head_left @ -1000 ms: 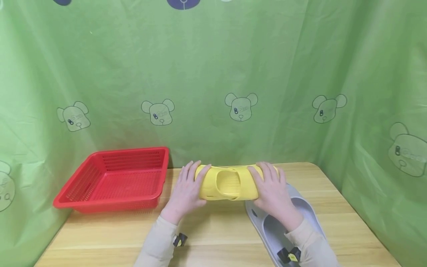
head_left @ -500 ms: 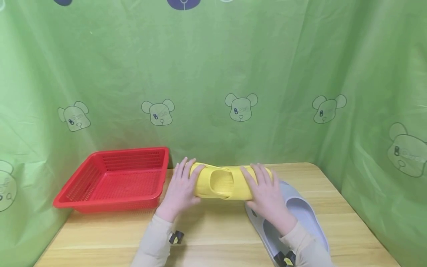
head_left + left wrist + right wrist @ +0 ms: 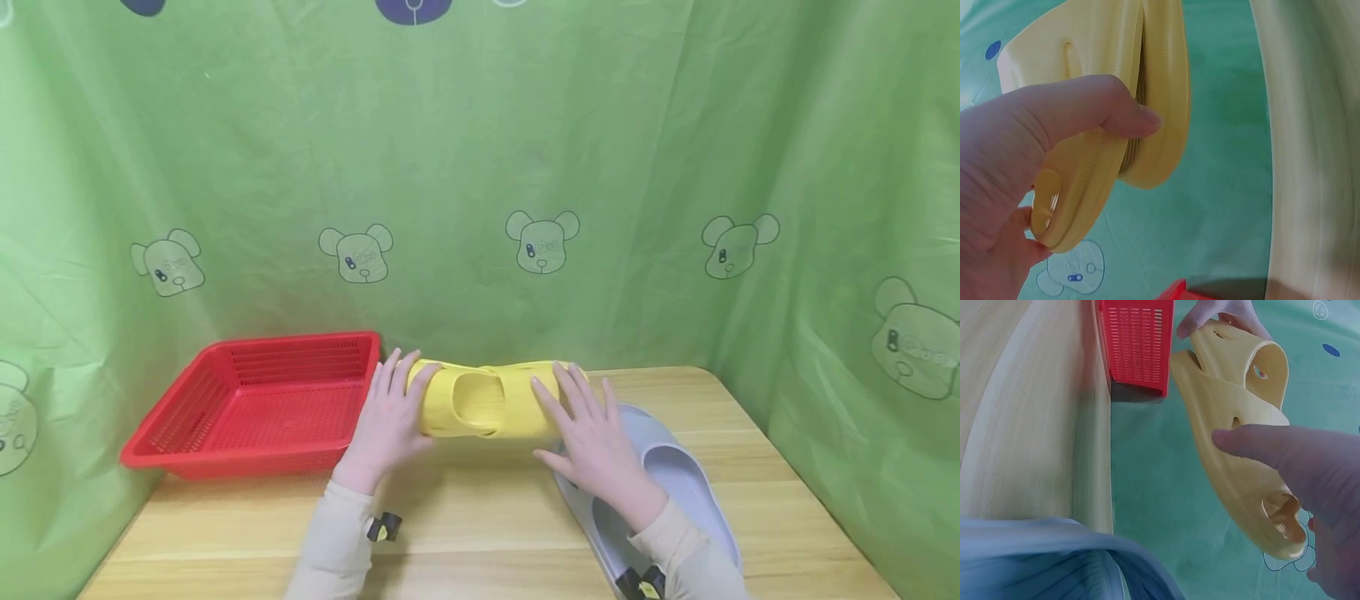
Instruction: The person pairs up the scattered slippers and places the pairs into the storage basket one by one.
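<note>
Yellow slipper point(image 3: 480, 400) lengthwise left-right; left hand point(image 3: 386, 421), right hand point(image 3: 596, 442) grip ends.

No legible txt, labels or nos. anywhere; green curtain point(image 3: 480, 167) has bear prints only.

A yellow foam slipper point(image 3: 480, 398) with a wide strap, held sideways on edge above the table.

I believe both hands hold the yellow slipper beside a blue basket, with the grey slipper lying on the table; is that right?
Not quite: the basket is red, not blue, as the head view shows. The rest holds: the left hand and right hand hold the yellow slipper beside it, and the grey slipper lies on the table.
</note>
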Motion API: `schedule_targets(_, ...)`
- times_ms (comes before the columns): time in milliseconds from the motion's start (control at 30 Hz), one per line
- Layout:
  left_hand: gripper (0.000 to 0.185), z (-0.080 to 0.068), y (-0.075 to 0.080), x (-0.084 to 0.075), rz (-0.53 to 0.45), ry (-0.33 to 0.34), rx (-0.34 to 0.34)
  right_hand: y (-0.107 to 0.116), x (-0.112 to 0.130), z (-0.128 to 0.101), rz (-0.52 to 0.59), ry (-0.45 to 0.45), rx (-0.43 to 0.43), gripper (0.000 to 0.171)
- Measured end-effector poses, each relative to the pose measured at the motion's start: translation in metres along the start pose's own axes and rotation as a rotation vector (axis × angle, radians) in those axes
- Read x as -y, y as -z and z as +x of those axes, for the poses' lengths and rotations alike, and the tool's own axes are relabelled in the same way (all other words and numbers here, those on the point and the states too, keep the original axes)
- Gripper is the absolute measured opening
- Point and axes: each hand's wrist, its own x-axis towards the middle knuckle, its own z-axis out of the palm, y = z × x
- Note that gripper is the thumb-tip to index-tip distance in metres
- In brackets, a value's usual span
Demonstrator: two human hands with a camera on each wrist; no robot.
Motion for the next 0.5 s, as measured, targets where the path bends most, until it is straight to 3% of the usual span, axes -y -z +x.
schedule_targets(500,0.102,-0.007,0.015,0.027,0.022,0.069,-0.016,-0.001,0.005,0.001,0.026,0.047,-0.018,0.093)
